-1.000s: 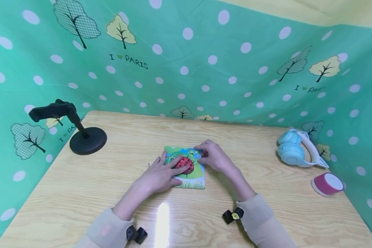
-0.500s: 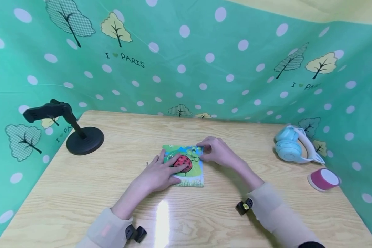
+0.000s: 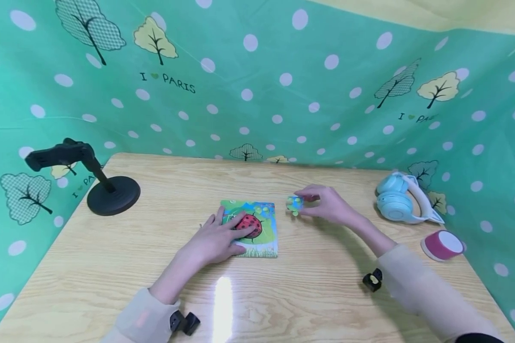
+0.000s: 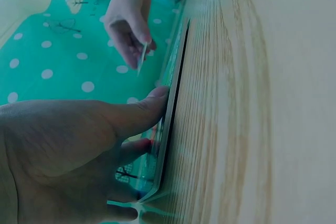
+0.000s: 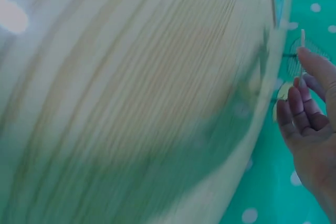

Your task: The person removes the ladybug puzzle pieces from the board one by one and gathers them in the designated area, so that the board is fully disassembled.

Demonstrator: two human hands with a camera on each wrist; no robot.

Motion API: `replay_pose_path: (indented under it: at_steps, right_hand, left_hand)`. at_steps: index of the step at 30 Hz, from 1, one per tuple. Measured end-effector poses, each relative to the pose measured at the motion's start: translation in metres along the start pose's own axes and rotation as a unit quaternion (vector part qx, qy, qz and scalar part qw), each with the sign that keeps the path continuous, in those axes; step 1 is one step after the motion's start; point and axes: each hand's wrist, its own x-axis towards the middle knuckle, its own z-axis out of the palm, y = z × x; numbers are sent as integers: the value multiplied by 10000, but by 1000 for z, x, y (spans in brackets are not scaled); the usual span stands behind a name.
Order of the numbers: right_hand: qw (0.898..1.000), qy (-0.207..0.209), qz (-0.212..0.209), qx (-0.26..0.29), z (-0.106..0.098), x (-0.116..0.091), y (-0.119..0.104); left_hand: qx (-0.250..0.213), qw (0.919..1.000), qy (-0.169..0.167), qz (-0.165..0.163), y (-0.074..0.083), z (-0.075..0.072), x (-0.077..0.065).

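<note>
Right hand (image 3: 326, 206) of the person is clamped on a small jigsaw piece (image 3: 294, 204), thumb and fingers pinching it at its near edge; this piece, blue and green with a rounded knob, is held in the air, at about two o'clock from the ladybug puzzle board (image 3: 263, 238) and apart from it. Left hand (image 3: 212, 240) reaches in from eight o'clock; its fingers are spread apart and lie over the ladybug (image 3: 255, 224), resting on the board, which is flat on the wooden table (image 3: 309, 295).

As to progress, one piece is separate from the board; it is neither lying on the table nor seated in the picture. The ladybug, the leaf and the grass at six o'clock look to be in place, as far as the left hand lets them be seen; whether the part at one o'clock is a bare recess cannot be told, so how many pieces remain fitted is also uncertain. By judgement, this is only an early stage; no other loose piece can be seen.
</note>
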Motion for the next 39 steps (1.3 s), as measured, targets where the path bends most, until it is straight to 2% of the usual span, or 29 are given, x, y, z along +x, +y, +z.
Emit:
replay_pose_path:
  at_steps: [8, 15, 22, 29, 39]
  right_hand:
    - [9989, 125, 301, -341, -29, -17, 32]
    - [9975, 255, 195, -635, -44, -33, 55]
    - [9948, 395, 72, -933, -58, -45, 68]
    - [9937, 152, 283, -1072, -71, -53, 78]
    - [9862, 115, 190, -1638, -79, -64, 92]
  left_hand:
    - [16, 10000, 75, -32, -1, 0, -2]
    - [-30, 9999, 153, -7, -5, 1, -2]
    - [-10, 9999, 155, 11, -7, 1, -4]
    - [-105, 9998, 140, -17, -8, -1, -5]
    - [-191, 9998, 37, 3, -8, -4, -2]
